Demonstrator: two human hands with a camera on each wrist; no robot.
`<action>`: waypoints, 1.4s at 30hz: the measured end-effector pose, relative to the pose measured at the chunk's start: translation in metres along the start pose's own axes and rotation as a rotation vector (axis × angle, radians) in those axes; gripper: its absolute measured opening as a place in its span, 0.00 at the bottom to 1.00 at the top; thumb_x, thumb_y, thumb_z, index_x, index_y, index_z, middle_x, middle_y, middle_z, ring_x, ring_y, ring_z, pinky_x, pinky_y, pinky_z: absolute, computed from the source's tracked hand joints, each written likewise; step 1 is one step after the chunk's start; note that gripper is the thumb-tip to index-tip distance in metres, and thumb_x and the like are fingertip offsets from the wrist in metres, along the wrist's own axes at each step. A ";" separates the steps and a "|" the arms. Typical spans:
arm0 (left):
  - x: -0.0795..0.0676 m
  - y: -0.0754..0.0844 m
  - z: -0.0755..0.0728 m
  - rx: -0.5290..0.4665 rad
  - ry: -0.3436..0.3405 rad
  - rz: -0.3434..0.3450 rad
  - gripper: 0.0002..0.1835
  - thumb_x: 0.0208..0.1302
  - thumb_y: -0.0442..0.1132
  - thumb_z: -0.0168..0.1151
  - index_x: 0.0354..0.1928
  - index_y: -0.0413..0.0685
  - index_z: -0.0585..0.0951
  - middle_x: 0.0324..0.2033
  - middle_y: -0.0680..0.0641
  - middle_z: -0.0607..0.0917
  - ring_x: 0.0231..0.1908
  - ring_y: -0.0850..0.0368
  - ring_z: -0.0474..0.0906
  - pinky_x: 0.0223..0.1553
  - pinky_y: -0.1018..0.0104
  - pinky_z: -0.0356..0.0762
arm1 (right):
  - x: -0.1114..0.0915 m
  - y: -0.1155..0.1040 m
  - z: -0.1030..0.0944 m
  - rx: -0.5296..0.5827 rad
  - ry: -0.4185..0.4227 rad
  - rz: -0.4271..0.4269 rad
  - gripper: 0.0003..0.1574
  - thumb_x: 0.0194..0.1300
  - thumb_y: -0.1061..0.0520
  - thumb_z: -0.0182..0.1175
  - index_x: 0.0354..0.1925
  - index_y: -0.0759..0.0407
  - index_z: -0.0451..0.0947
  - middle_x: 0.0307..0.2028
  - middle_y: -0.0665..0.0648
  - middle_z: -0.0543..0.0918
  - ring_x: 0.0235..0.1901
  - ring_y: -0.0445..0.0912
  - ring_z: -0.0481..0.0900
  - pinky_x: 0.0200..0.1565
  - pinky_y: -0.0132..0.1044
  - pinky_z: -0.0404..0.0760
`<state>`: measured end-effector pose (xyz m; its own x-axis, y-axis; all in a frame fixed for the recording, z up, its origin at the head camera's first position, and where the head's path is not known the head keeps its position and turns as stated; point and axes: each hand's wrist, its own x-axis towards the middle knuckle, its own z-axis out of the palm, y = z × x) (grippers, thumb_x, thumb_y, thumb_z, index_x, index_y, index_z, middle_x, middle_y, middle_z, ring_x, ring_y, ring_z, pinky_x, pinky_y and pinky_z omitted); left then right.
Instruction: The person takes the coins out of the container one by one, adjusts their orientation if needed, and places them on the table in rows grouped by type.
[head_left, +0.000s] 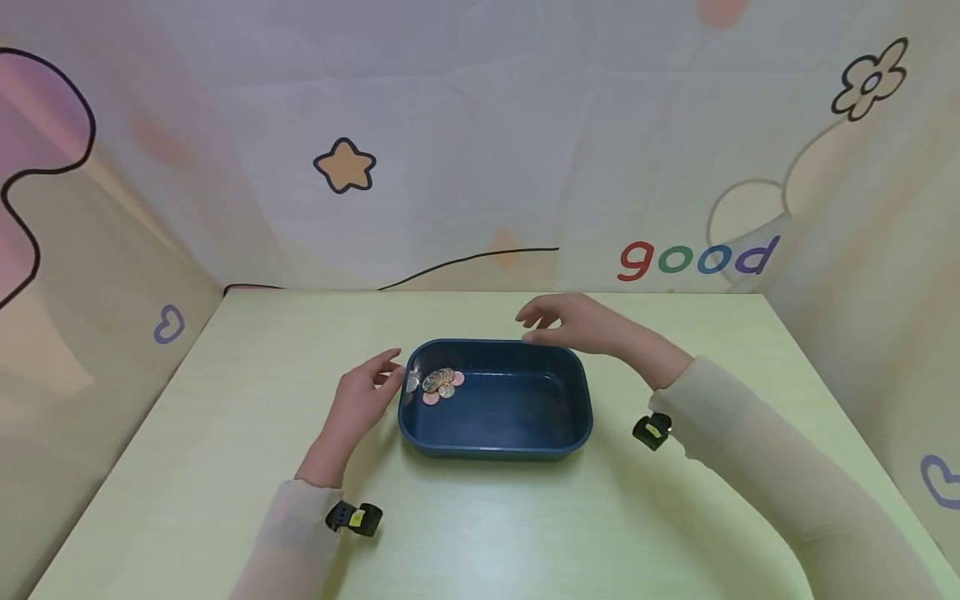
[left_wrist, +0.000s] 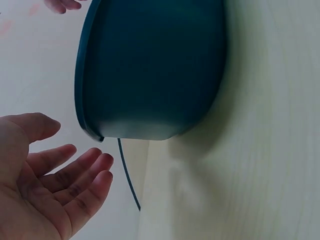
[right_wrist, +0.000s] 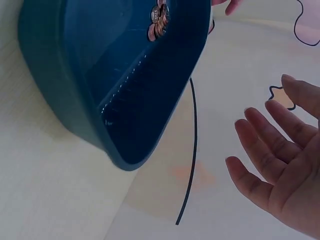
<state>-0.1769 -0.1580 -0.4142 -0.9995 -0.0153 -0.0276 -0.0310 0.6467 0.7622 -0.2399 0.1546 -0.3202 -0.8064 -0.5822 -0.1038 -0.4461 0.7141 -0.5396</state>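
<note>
A blue rectangular plastic tub stands on the table, its long side facing me. Several coins lie bunched in its left part, silvery and coppery ones overlapping; the right wrist view shows the coins too. My left hand hovers beside the tub's left end, fingertips near the rim. In the left wrist view that left hand has loosely bent fingers with nothing in them. Over the back right rim is my right hand. Its palm is bare in the right wrist view, fingers relaxed and spread.
A pale wood-grain tabletop surrounds the tub. Behind it hangs a printed cloth backdrop, with cloth sides at left and right. Black strapped devices sit at both wrists, one at the left sleeve, one under the right sleeve.
</note>
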 end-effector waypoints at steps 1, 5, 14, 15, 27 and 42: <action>0.000 0.000 0.001 -0.009 0.003 -0.006 0.26 0.77 0.42 0.53 0.73 0.42 0.72 0.60 0.34 0.82 0.61 0.38 0.80 0.59 0.46 0.80 | 0.003 -0.001 0.001 0.004 -0.014 -0.006 0.26 0.71 0.52 0.62 0.63 0.61 0.78 0.58 0.65 0.84 0.58 0.58 0.82 0.61 0.55 0.80; 0.000 0.000 0.006 -0.048 0.019 -0.041 0.25 0.77 0.42 0.53 0.72 0.41 0.73 0.60 0.33 0.82 0.59 0.38 0.80 0.59 0.47 0.80 | 0.017 -0.005 0.007 0.010 -0.082 -0.033 0.27 0.71 0.51 0.62 0.64 0.62 0.78 0.59 0.65 0.83 0.59 0.58 0.82 0.61 0.54 0.80; 0.003 -0.004 0.013 -0.105 0.031 -0.076 0.24 0.76 0.41 0.54 0.70 0.40 0.75 0.56 0.33 0.84 0.48 0.42 0.84 0.44 0.62 0.83 | 0.043 -0.013 0.016 0.042 -0.190 -0.080 0.28 0.71 0.53 0.62 0.63 0.66 0.77 0.56 0.65 0.85 0.59 0.58 0.83 0.61 0.51 0.81; 0.004 -0.004 0.014 -0.108 0.031 -0.075 0.24 0.76 0.41 0.55 0.70 0.40 0.75 0.56 0.33 0.84 0.48 0.42 0.84 0.44 0.62 0.83 | 0.046 -0.013 0.018 0.047 -0.201 -0.087 0.28 0.71 0.53 0.62 0.63 0.66 0.77 0.56 0.64 0.85 0.58 0.58 0.83 0.61 0.51 0.81; 0.007 -0.009 0.023 -0.118 0.053 -0.084 0.24 0.76 0.44 0.55 0.69 0.40 0.76 0.53 0.34 0.85 0.51 0.42 0.81 0.47 0.60 0.80 | 0.078 -0.018 0.048 0.058 -0.283 -0.120 0.26 0.71 0.56 0.62 0.62 0.68 0.78 0.53 0.65 0.86 0.57 0.55 0.84 0.61 0.45 0.81; 0.008 -0.011 0.037 -0.218 0.114 -0.106 0.24 0.74 0.39 0.57 0.69 0.41 0.76 0.27 0.49 0.75 0.26 0.59 0.67 0.27 0.71 0.65 | 0.102 -0.025 0.090 -0.010 -0.329 -0.117 0.22 0.71 0.60 0.60 0.61 0.68 0.79 0.51 0.64 0.88 0.49 0.50 0.87 0.55 0.38 0.84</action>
<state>-0.1841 -0.1367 -0.4466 -0.9844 -0.1680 -0.0517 -0.1243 0.4576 0.8804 -0.2761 0.0425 -0.3927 -0.5817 -0.7535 -0.3065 -0.5334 0.6378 -0.5556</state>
